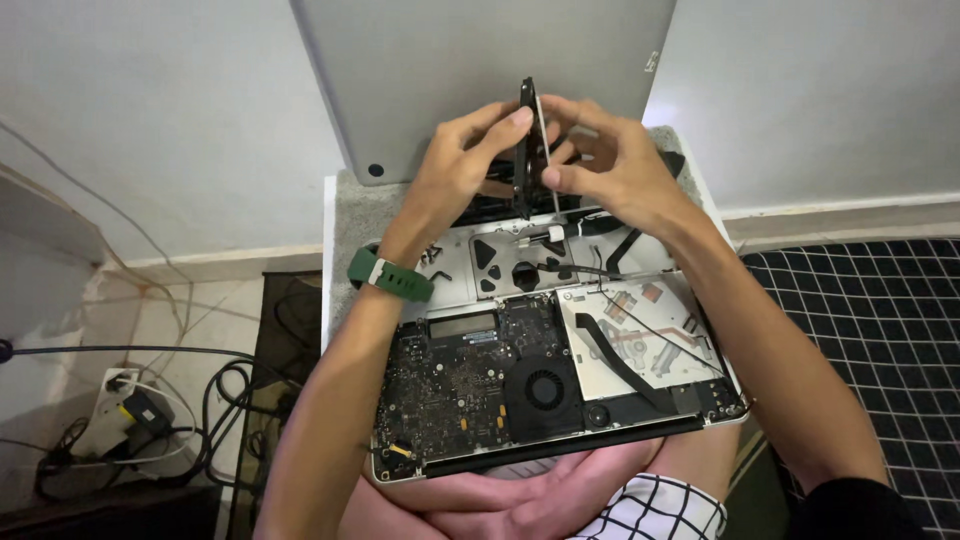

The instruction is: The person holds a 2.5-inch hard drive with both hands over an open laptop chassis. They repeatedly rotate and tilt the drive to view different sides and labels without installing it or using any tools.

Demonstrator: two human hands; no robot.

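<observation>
Up above the opened laptop (pixel 560 370), both hands meet around a thin dark drive (pixel 526 150) held on edge, nearly upright. The left hand (pixel 455 180) grips it from its own side, thumb and forefinger pinching the drive's upper end, the other fingers curled behind it. The right hand (pixel 615 165) comes in from the opposite side, fingertips pressed against the drive's pale face and lower edge, the thumb bent toward the left hand's knuckles. A green watch (pixel 388 275) wraps the left wrist, just below that hand. Directly beneath both hands lies the empty grey bay (pixel 500 262) of the laptop, with a short white-tipped cable (pixel 545 238) lying just under the drive's bottom edge; whether it is joined to the drive cannot be told. Nearer the person than the hands, under the left forearm, sits the dark board (pixel 450 380) with its round fan (pixel 545 388) beside it, and under the right forearm a silver optical unit (pixel 645 330) crossed by a black ribbon (pixel 620 365). Beyond the hands, the grey lid (pixel 480 60) stands up against the wall. Out to the left of the left arm, cables and a power strip (pixel 130 400) lie on the floor; out to the right of the right arm is a black checked mat (pixel 870 330).
</observation>
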